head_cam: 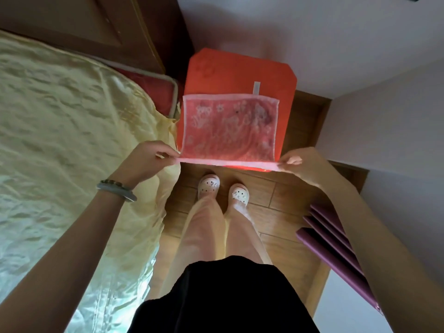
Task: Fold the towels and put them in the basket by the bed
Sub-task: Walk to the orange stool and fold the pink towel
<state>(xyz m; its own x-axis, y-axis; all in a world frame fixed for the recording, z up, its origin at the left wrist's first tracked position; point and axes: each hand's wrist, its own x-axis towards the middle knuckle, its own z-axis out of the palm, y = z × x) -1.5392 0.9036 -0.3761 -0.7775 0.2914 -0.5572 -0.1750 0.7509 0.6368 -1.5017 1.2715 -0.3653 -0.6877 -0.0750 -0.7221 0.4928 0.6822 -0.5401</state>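
A thin pink towel (229,127) with a pale flower pattern hangs stretched flat in front of me. My left hand (146,159) pinches its near left corner and my right hand (302,162) pinches its near right corner. Its near edge runs taut between the two hands. Behind and under the towel lies an orange towel (237,70), spread flat beside the bed; what it rests on is hidden. No basket shows plainly in this view.
The bed with a pale yellow satin cover (64,140) fills the left side, with a brown headboard (101,22) behind it. My feet in white clogs (223,188) stand on a wooden floor. Purple slatted panels (336,246) lean at the right by the white wall.
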